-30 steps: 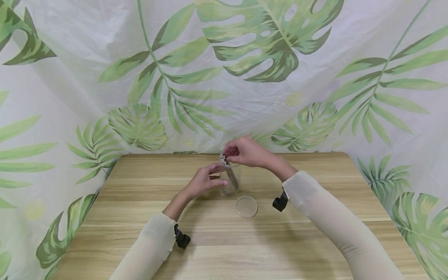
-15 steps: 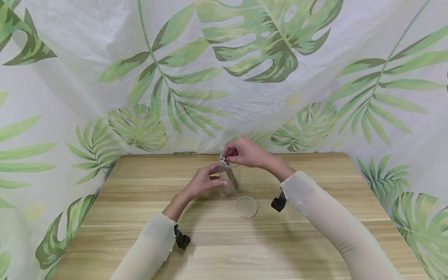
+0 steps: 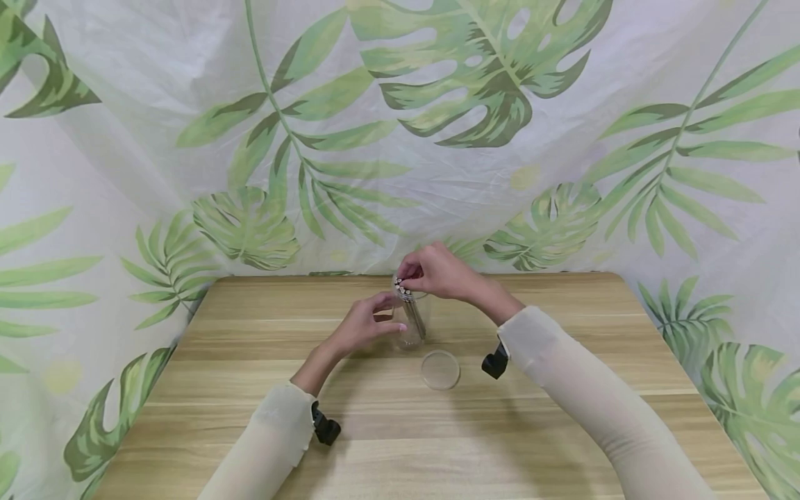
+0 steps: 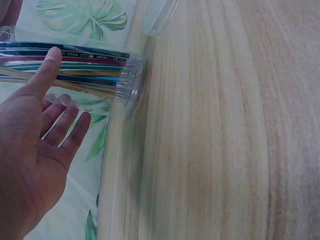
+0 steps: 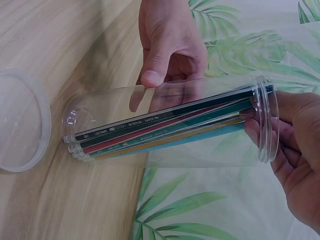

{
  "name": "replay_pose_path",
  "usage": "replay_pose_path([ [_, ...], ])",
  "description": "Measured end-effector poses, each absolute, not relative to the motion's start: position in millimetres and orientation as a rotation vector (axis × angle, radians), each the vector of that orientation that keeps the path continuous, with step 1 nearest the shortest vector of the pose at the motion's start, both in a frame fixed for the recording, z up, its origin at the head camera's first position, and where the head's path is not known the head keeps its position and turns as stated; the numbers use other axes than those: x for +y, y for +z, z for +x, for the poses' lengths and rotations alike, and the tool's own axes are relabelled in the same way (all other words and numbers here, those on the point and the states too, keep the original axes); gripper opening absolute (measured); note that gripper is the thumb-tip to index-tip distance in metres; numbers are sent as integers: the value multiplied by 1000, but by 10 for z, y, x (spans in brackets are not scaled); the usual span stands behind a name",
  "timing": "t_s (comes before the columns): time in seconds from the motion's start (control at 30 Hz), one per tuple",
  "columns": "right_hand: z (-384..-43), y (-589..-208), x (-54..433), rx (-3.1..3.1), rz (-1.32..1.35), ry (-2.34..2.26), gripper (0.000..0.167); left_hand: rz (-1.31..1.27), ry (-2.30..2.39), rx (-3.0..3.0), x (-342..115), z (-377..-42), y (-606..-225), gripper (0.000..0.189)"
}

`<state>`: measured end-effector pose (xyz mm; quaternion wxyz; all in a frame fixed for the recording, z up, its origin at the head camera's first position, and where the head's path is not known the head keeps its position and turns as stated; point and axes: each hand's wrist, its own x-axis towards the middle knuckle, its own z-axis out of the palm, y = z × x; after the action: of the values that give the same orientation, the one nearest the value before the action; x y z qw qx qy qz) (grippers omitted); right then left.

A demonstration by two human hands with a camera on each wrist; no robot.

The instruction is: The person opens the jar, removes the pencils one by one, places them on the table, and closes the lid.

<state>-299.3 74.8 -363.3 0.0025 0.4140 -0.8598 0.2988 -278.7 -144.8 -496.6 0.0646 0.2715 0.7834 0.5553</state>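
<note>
A clear plastic jar stands upright near the back of the table, with several pencils leaning together inside it. Their barrels are black, red, green, yellow and blue in the wrist views. My left hand holds the jar's side, thumb in front and fingers behind. My right hand is at the jar's open mouth, thumb and fingers reaching inside the rim and pinching the tops of the pencils. The exact number of pencils between those fingertips is hidden. A round clear lid lies on the table just in front of the jar.
The wood-grain table reaches back to a hanging leaf-patterned cloth, which is close behind the jar. Black wrist cameras stick out from beneath both sleeves.
My right wrist and forearm have shifted slightly left, and the pencil tops have moved a little under the right fingers. The left hand, jar and lid stay where they were.
</note>
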Motion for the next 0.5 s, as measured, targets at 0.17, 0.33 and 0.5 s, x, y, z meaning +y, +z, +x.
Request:
replay_pose_path([
  [0.17,-2994,-3639,739,-2677,1304,930,3,797,1652,2385,-1438,-2770,-4950,56],
  [0.33,-3004,-3657,756,-2650,1321,924,4,799,1659,2382,-1442,-2767,-4945,58],
  [0.5,-2997,-3665,779,-2644,1303,1002,3,802,1649,2393,-1464,-2780,-4961,58],
])
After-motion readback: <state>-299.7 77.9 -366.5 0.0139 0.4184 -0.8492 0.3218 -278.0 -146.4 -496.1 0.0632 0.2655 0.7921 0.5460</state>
